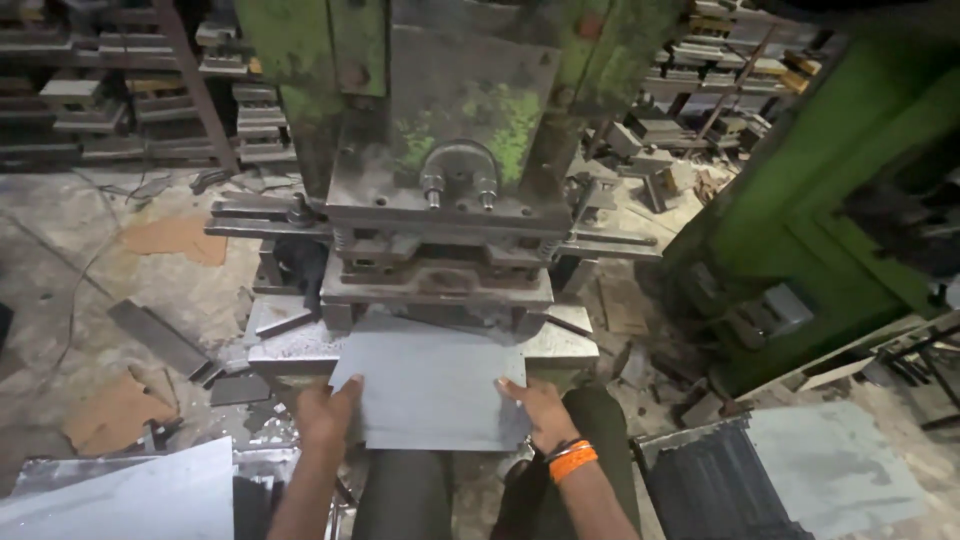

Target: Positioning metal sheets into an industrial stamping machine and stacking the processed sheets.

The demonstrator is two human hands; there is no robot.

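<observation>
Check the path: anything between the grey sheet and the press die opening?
Nothing visible. The flat grey metal sheet lies on the steel press bed, its far edge at the die gap. The left hand and right hand hold its near corners.

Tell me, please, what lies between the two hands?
In the head view, the grey metal sheet spans the stretch between the left hand and right hand, each gripping one side edge.

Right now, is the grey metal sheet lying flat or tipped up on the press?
Flat. The metal sheet rests level on the press table, its far edge under the die, with the left hand and right hand gripping its near corners.
</observation>
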